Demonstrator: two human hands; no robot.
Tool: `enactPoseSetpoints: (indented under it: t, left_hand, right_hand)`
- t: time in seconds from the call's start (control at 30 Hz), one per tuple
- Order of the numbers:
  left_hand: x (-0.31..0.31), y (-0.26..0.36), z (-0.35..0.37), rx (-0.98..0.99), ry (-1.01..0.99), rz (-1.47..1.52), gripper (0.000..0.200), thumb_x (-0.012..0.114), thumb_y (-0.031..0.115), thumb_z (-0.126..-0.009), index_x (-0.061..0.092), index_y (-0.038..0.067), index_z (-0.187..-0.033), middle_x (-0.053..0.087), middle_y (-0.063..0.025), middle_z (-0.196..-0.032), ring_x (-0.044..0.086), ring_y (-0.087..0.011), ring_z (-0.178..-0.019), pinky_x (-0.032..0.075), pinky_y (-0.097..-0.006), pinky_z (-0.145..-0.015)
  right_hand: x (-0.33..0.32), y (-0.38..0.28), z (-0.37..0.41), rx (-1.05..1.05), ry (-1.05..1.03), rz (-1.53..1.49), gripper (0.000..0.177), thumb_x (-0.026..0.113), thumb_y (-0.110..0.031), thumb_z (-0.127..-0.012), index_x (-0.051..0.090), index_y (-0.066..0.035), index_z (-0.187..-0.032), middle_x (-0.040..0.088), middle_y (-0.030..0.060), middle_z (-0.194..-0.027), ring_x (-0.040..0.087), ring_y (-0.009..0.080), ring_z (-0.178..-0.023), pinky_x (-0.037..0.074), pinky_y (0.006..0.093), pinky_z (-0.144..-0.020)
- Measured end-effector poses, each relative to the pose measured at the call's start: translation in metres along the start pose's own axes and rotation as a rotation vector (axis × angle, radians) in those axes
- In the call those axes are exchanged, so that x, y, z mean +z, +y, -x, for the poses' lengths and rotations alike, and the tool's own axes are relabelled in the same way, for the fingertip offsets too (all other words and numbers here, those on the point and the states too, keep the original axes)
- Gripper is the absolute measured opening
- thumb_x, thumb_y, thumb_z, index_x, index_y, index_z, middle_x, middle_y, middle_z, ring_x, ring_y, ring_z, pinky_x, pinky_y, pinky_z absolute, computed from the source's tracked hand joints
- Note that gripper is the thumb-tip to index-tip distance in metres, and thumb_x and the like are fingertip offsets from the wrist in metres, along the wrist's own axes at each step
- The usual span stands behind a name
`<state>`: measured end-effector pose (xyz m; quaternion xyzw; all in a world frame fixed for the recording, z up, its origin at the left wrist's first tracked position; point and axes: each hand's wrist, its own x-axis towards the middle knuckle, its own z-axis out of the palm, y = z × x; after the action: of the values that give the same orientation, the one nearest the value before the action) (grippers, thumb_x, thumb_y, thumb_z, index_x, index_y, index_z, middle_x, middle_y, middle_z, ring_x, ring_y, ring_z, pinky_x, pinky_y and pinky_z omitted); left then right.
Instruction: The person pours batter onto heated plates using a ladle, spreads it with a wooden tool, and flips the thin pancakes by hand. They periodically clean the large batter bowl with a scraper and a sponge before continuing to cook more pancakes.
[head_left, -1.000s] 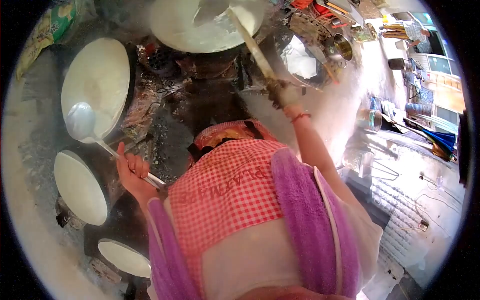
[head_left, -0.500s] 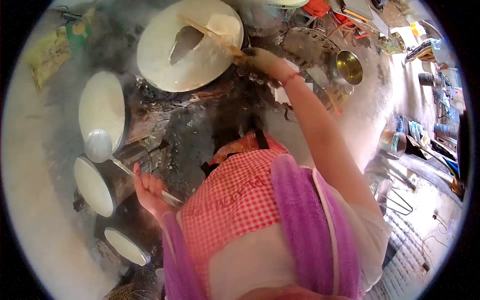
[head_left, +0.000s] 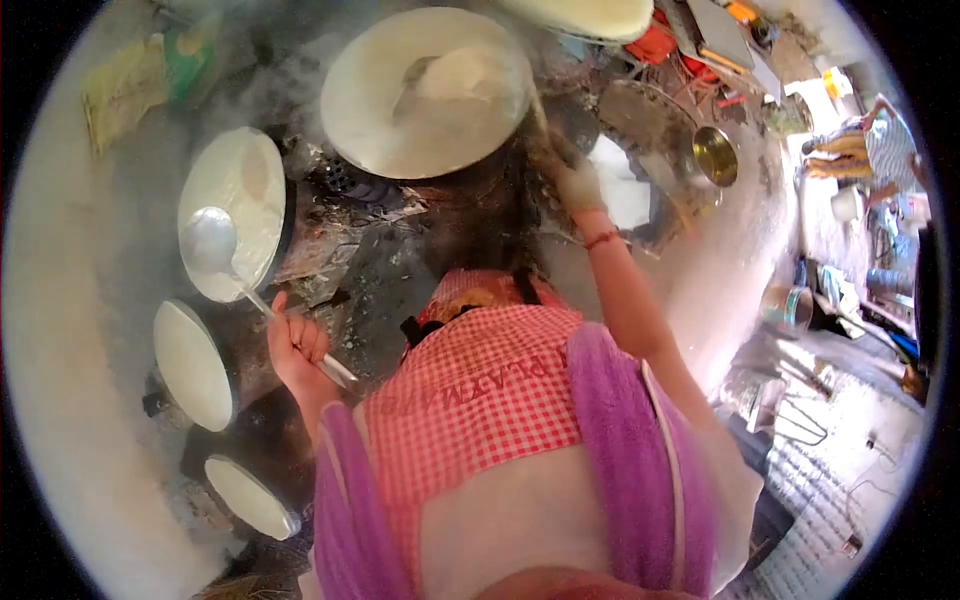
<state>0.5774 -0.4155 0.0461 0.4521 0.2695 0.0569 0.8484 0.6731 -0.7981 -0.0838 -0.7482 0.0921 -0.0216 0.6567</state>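
Note:
My left hand (head_left: 300,345) is closed around the handle of a metal ladle (head_left: 208,240). The ladle's round bowl overlaps an oval-looking pale pan (head_left: 265,235) at the left. My right hand (head_left: 572,180), somewhat blurred, is closed on a wooden stick (head_left: 540,108) beside the right rim of a large round pan (head_left: 350,125). A beige patch and a darker area show on that pan's whitish surface. Steam drifts around it.
Two more pale round pans, a middle one (head_left: 193,365) and a lower one (head_left: 250,497), line the left side. A brass-coloured bowl (head_left: 715,157) and white paper (head_left: 620,185) lie to the right. Another pale round surface (head_left: 590,15) shows at the top.
My right hand has drawn the wooden stick from over the large pan to its right rim. The ladle's bowl has moved up and right over the upper left pan. The view has shifted slightly.

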Motion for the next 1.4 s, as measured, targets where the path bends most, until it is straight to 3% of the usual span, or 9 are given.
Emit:
enactPoseSetpoints:
  t: [0.4,0.57,0.63,0.73,0.9,1.03,1.13,1.2,1.4]
  left_hand:
    - [-0.063,0.026,-0.019,-0.104,-0.075,-0.091,0.031,0.042,0.023,-0.101,0.049,0.003,-0.124,0.027,0.0069,-0.062,0.022,-0.0019,-0.044,0.021,-0.0200,-0.036]
    - [-0.044,0.012,-0.059,-0.281,-0.196,-0.022,0.029,0.041,0.017,-0.100,0.049,0.003,-0.124,0.030,0.0057,-0.062,0.024,-0.0028,-0.043,0.022,-0.0203,-0.035]
    - [-0.025,0.012,-0.068,-0.337,-0.261,0.008,0.028,0.042,0.016,-0.100,0.050,0.002,-0.122,0.031,0.0055,-0.063,0.025,-0.0030,-0.044,0.022,-0.0204,-0.036]
    - [0.012,0.011,-0.070,-0.440,-0.322,0.044,0.026,0.045,0.014,-0.099,0.051,0.000,-0.119,0.032,0.0051,-0.063,0.026,-0.0034,-0.044,0.023,-0.0205,-0.037]
    - [0.060,-0.039,-0.063,-0.622,-0.327,0.187,0.013,0.053,0.013,-0.095,0.052,0.001,-0.101,0.034,0.0033,-0.067,0.030,-0.0051,-0.050,0.026,-0.0223,-0.043]
    - [0.100,-0.076,-0.053,-0.624,-0.346,0.255,0.013,0.047,0.010,-0.097,0.045,0.006,-0.085,0.040,0.0004,-0.071,0.037,-0.0098,-0.055,0.031,-0.0258,-0.049]
    - [0.123,-0.070,-0.050,-0.629,-0.246,0.355,0.014,0.040,0.011,-0.099,0.048,0.001,-0.095,0.044,-0.0010,-0.073,0.040,-0.0119,-0.055,0.034,-0.0258,-0.047]
    - [0.112,-0.046,-0.057,-1.092,-0.136,1.213,0.028,0.035,0.016,-0.102,0.046,-0.005,-0.117,0.043,-0.0010,-0.072,0.039,-0.0122,-0.052,0.036,-0.0256,-0.043]
    - [0.070,-0.045,0.015,-0.568,-0.612,0.992,0.045,0.033,0.025,-0.103,0.031,-0.002,-0.139,0.035,-0.0023,-0.069,0.035,-0.0102,-0.050,0.035,-0.0234,-0.040]
  right_hand:
    - [0.029,-0.017,-0.030,0.251,0.220,-0.061,0.045,0.073,-0.024,-0.082,0.061,-0.006,-0.122,0.068,0.0096,-0.109,0.064,0.0178,-0.094,0.050,0.0297,-0.083]
    - [0.069,0.011,-0.037,-0.176,-0.051,0.408,0.046,0.066,-0.032,-0.085,0.060,-0.005,-0.121,0.067,0.0184,-0.105,0.065,0.0300,-0.094,0.050,0.0338,-0.082]
    - [0.067,-0.026,0.005,0.023,-0.213,0.476,0.045,0.066,-0.020,-0.086,0.056,-0.005,-0.127,0.066,0.0098,-0.110,0.059,0.0141,-0.093,0.049,0.0278,-0.079]
    - [0.045,-0.071,0.068,0.275,-0.218,0.585,0.043,0.065,-0.027,-0.086,0.059,-0.007,-0.124,0.068,0.0145,-0.100,0.066,0.0249,-0.086,0.050,0.0305,-0.074]
    - [0.033,-0.016,0.067,0.377,0.094,-0.161,0.047,0.065,-0.017,-0.088,0.053,-0.011,-0.133,0.066,0.0010,-0.094,0.058,0.0067,-0.079,0.047,0.0200,-0.063]
    - [0.087,-0.008,0.035,0.244,-0.284,0.003,0.048,0.066,-0.010,-0.086,0.052,-0.003,-0.131,0.063,0.0055,-0.115,0.058,0.0102,-0.092,0.049,0.0241,-0.077]
    - [0.069,-0.040,0.029,0.483,-0.450,-0.216,0.048,0.066,-0.009,-0.085,0.053,-0.003,-0.130,0.061,0.0093,-0.121,0.059,0.0124,-0.095,0.048,0.0269,-0.083]
    - [0.034,-0.052,0.029,0.428,-0.414,-0.245,0.046,0.066,-0.007,-0.085,0.054,-0.002,-0.129,0.062,0.0089,-0.119,0.059,0.0123,-0.095,0.049,0.0266,-0.082]
    - [-0.019,-0.002,-0.033,0.110,-0.176,0.018,0.040,0.067,-0.010,-0.085,0.058,-0.001,-0.123,0.065,0.0086,-0.111,0.062,0.0162,-0.097,0.051,0.0273,-0.082]
